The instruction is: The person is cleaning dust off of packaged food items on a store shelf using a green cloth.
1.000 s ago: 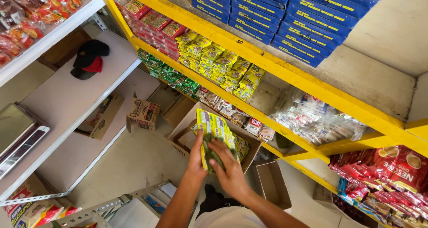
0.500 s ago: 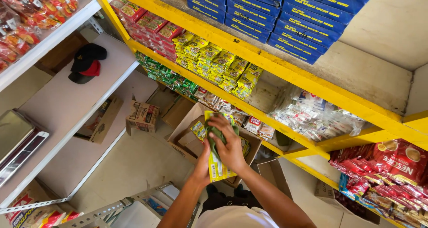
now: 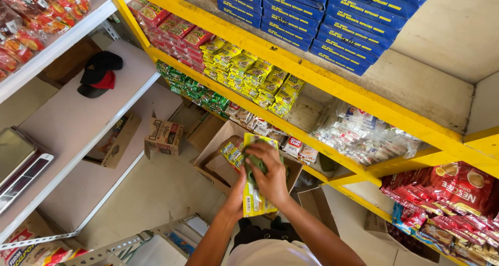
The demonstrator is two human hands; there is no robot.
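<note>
Both my hands hold a stack of flat yellow-green packets [image 3: 252, 201] in front of me, above an open cardboard box [image 3: 213, 149] on the floor. My right hand [image 3: 270, 175] lies over the top of the stack with fingers curled around a crumpled green wrapper. My left hand [image 3: 236, 193] grips the stack from the left side and below. More yellow-green packets [image 3: 230, 153] lie inside the box. Matching yellow packets [image 3: 254, 74] are lined up on the yellow shelf just above.
Yellow shelving [image 3: 312, 74] holds blue boxes [image 3: 312, 16], red packets [image 3: 171, 27], green packets [image 3: 192, 89] and clear bags [image 3: 358, 133]. A small carton [image 3: 163, 136] sits on the floor. A white shelf [image 3: 78, 125] at left carries a black-and-red cap [image 3: 99, 74].
The packet stack has come down and toward me from the shelf height. My right hand slid over its top while my left hand shifted lower on its side.
</note>
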